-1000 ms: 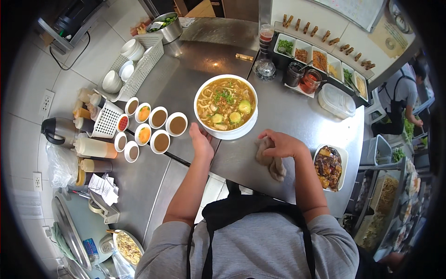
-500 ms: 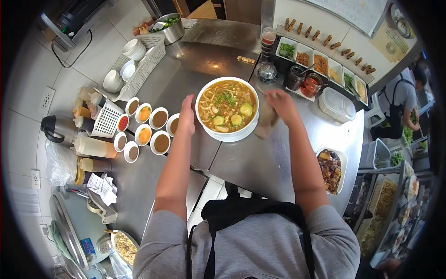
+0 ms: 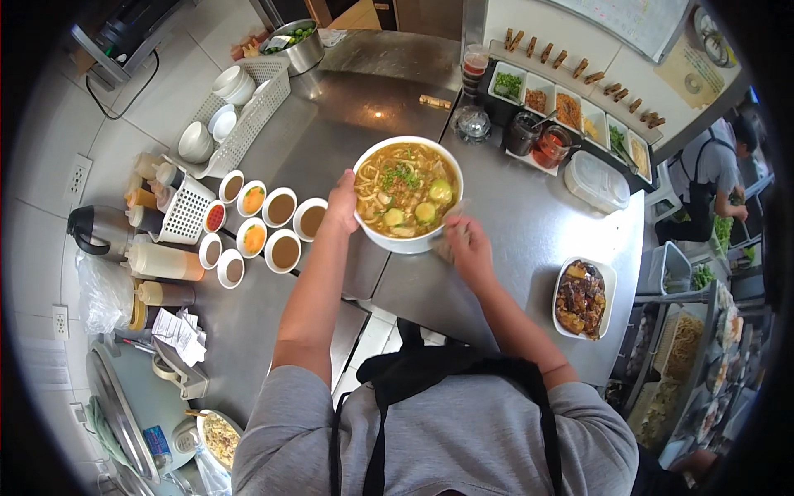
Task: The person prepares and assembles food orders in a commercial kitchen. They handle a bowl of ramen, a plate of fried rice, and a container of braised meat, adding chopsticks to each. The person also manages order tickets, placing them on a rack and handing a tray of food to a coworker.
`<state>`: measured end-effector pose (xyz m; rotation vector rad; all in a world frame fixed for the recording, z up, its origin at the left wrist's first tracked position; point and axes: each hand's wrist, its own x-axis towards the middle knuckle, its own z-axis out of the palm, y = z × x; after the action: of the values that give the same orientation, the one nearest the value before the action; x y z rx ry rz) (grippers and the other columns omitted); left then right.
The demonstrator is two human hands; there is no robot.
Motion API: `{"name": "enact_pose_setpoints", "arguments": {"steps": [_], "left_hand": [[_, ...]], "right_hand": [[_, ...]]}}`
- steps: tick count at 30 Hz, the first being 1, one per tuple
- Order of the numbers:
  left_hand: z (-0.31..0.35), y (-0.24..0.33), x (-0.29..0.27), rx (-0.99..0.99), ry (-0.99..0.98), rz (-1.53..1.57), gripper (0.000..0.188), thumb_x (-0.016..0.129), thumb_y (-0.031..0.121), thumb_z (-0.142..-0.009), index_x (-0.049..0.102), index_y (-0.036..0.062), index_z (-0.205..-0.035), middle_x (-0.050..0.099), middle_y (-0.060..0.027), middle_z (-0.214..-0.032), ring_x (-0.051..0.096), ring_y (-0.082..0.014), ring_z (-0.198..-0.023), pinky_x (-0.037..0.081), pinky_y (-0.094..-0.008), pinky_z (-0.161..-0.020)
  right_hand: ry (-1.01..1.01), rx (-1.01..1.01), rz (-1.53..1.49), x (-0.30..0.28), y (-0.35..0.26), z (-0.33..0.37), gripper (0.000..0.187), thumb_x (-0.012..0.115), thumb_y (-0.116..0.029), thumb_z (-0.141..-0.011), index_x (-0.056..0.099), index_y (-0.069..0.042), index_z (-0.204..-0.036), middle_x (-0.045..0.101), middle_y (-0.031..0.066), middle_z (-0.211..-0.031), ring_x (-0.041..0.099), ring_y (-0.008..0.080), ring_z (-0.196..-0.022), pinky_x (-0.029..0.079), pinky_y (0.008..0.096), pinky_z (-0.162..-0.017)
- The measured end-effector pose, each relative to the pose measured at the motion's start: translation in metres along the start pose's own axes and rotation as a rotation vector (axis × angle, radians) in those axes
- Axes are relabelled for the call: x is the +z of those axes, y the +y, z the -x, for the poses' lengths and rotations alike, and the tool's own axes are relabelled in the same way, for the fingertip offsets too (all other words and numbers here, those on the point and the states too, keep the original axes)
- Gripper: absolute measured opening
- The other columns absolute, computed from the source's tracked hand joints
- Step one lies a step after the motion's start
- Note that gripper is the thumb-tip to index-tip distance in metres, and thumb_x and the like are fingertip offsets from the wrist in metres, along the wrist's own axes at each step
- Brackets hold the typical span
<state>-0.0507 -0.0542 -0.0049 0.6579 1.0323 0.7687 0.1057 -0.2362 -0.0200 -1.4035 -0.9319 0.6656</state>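
A white bowl (image 3: pixel 410 246) of noodle soup stands on the steel counter in front of me, topped with chopped green onion and pale green round slices. My left hand (image 3: pixel 342 198) grips the bowl's left side, fingers against the outer wall near the rim. At the bowl's lower right, my right hand (image 3: pixel 468 244) is closed on a thin brownish cloth (image 3: pixel 445 248), which lies against the outside of the bowl and is partly blurred. Several small white cups of sauce (image 3: pixel 281 208) stand just left of my left forearm.
A white dish of dark glazed food (image 3: pixel 583 302) sits to the right, near a lidded plastic container (image 3: pixel 597 183). Jars (image 3: pixel 550 149) and garnish trays (image 3: pixel 538 97) line the back right. Squeeze bottles (image 3: pixel 165 260) and a bowl basket (image 3: pixel 248 124) stand left. Another person (image 3: pixel 711 169) works far right.
My left hand has closed onto the bowl's side. My right hand has moved toward me and left, bringing the cloth from the counter to the bowl's lower right side.
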Motion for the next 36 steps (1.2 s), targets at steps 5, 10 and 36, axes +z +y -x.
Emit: {"name": "enact_pose_setpoints", "arguments": {"steps": [5, 10, 36], "left_hand": [[0.038, -0.024, 0.024, -0.029, -0.021, 0.032, 0.042, 0.028, 0.036, -0.089, 0.038, 0.0030, -0.112, 0.048, -0.0117, -0.108, 0.047, -0.0237, -0.099, 0.037, -0.0430, -0.086], [0.056, -0.047, 0.036, -0.103, -0.138, 0.009, 0.044, 0.034, 0.033, -0.087, 0.020, 0.0175, -0.126, 0.036, -0.0046, -0.120, 0.038, -0.0207, -0.107, 0.028, -0.0497, -0.089], [0.051, -0.058, 0.010, -0.114, 0.023, 0.143, 0.062, 0.054, 0.041, -0.075, 0.020, 0.0175, -0.122, 0.036, -0.0128, -0.105, 0.040, -0.0295, -0.098, 0.034, -0.0487, -0.085]], "right_hand": [[0.225, 0.127, -0.221, -0.010, 0.009, -0.048, 0.022, 0.047, -0.007, -0.081, 0.046, -0.006, -0.103, 0.051, 0.0036, -0.093, 0.049, 0.0090, -0.082, 0.041, 0.0211, -0.071], [0.208, 0.242, -0.384, -0.020, -0.007, -0.057, 0.021, 0.047, -0.007, -0.081, 0.047, -0.006, -0.102, 0.053, 0.0029, -0.090, 0.050, 0.0086, -0.078, 0.042, 0.0210, -0.068], [0.188, 0.171, 0.579, -0.081, 0.017, -0.061, 0.032, 0.055, -0.017, -0.072, 0.050, -0.005, -0.102, 0.052, 0.0100, -0.100, 0.049, 0.0209, -0.089, 0.039, 0.0345, -0.076]]}}
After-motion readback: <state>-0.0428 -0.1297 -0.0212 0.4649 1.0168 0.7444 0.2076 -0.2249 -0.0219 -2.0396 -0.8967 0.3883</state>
